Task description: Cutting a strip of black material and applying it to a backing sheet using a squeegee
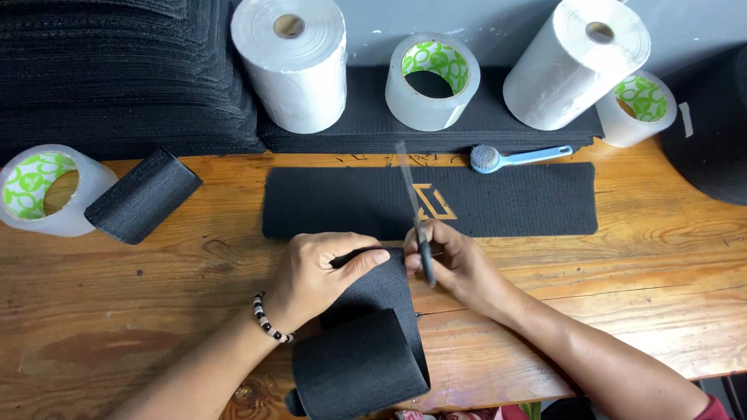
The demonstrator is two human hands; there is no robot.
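**Two hands work a roll of black grip sheet with a blade**

On a worn wooden desk (117,311), a clear tape roll (43,189) and a small rolled black sheet (142,195) lie far left. The left hand (315,280), wearing a beaded bracelet, presses fingers flat on a coarse black roll (362,354), pinning its loose end. The right hand (455,264) is closed around a thin knife (416,218), blade upright and blurred. Beyond lies a flat black strip (506,202), a blue brush (513,158) and white paper rolls (292,62).
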